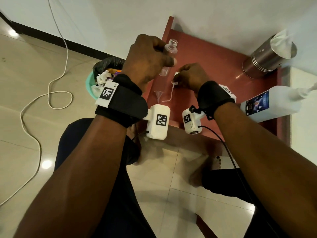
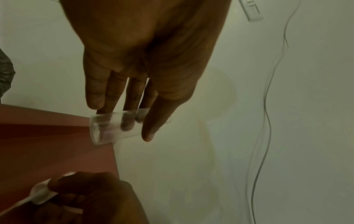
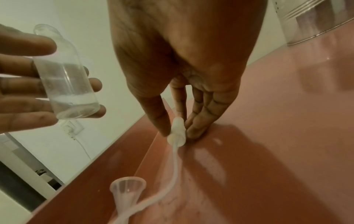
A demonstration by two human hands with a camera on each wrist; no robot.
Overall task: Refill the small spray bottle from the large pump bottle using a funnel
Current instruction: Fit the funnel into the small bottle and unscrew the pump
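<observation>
The left hand [image 1: 147,60] holds the small spray bottle [image 1: 169,54] above the far left part of the reddish surface [image 1: 214,69], fingers and thumb curled around its clear body. The bottle is tilted, its open neck pointing up and away, with no cap on it. In the right wrist view a little clear liquid sits in the bottom of the bottle.

The right hand [image 1: 190,77] is down at the surface, just right of the bottle, pinching the white spray head [image 3: 177,133] between thumb and fingers. The spray head's thin white tube [image 1: 169,97] trails toward the near edge and lies on the surface.

The clear funnel [image 1: 158,96] lies on its side near the front left edge, just beside the end of the tube; nobody touches it.

The large pump bottle [image 1: 272,103] lies at the right edge of the surface, well apart from both hands, its pump pointing right. A steel canister [image 1: 267,57] with white tissue in it stands in the far right corner. On the floor to the left are a bin [image 1: 101,74] with a black liner and a loose white cable [image 1: 51,93].
</observation>
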